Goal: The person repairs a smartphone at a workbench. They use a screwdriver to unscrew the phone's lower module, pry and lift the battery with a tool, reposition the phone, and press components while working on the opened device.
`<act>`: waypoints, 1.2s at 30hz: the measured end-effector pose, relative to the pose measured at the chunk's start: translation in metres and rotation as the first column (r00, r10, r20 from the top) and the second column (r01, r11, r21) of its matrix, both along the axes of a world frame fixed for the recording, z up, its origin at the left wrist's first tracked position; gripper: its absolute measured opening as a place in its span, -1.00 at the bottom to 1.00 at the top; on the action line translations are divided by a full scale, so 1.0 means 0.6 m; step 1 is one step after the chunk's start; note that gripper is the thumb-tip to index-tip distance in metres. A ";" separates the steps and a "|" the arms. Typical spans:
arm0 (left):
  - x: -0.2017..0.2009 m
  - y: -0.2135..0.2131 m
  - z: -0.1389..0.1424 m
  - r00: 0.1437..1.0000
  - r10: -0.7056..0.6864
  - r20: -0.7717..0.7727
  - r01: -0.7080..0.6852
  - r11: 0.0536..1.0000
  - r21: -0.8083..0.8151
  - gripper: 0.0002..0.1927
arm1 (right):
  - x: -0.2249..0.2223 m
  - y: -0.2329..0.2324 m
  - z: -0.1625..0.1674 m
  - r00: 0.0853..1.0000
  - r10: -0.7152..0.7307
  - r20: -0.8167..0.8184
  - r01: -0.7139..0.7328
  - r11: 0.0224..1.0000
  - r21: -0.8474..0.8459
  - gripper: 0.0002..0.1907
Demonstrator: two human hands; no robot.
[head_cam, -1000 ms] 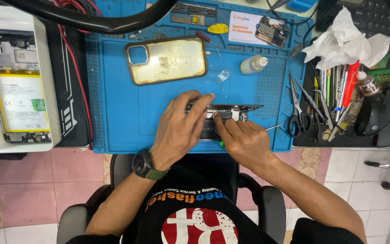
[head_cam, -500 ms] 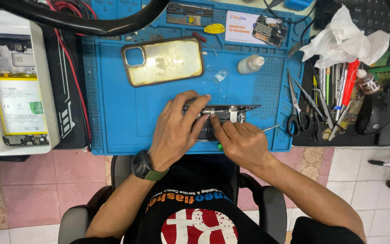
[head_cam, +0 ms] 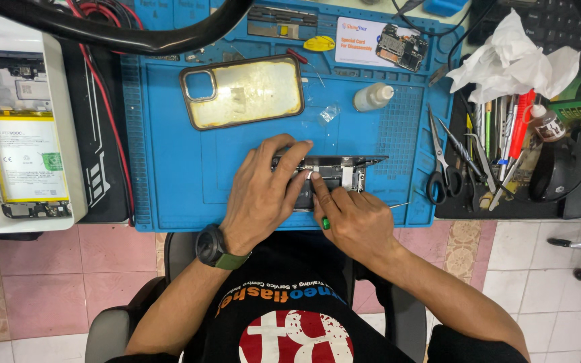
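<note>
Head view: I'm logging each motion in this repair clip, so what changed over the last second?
Almost nothing. The left hand still presses on the opened dark phone on the blue silicone work mat; the right hand still works on it, a green-tipped tool under its palm. The clear gold-rimmed phone case and small white bottle stayed put.

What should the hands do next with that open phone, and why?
Probably keep the left hand pressing the opened phone flat on the blue mat while the right hand works its green-handled tool into it. Both hands sit on the phone, so it looks mid-step.
</note>
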State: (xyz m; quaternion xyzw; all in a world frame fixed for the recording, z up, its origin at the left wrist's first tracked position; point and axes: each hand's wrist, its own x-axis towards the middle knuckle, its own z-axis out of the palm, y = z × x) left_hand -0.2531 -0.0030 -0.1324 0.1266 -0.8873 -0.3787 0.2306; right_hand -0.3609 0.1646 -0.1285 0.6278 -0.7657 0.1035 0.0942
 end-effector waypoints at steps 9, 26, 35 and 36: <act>-0.003 0.000 -0.001 1.000 -0.001 -0.001 0.001 1.000 -0.007 -0.49 | 0.017 0.007 -0.004 0.996 -0.017 0.090 0.020 0.999 -0.034 -0.61; 0.004 -0.005 0.005 1.000 -0.021 -0.010 0.022 0.996 0.085 -0.51 | 0.011 0.001 0.002 0.989 -0.060 0.138 0.058 0.998 0.018 -0.61; 0.003 -0.003 -0.003 0.999 -0.013 -0.036 0.014 1.000 0.021 -0.53 | 0.000 -0.005 0.009 0.994 -0.034 0.107 0.032 0.999 0.018 -0.64; 0.003 -0.002 -0.003 0.999 -0.011 -0.039 0.012 1.000 0.011 -0.54 | -0.002 -0.005 0.010 0.994 -0.032 0.108 0.030 0.999 0.016 -0.64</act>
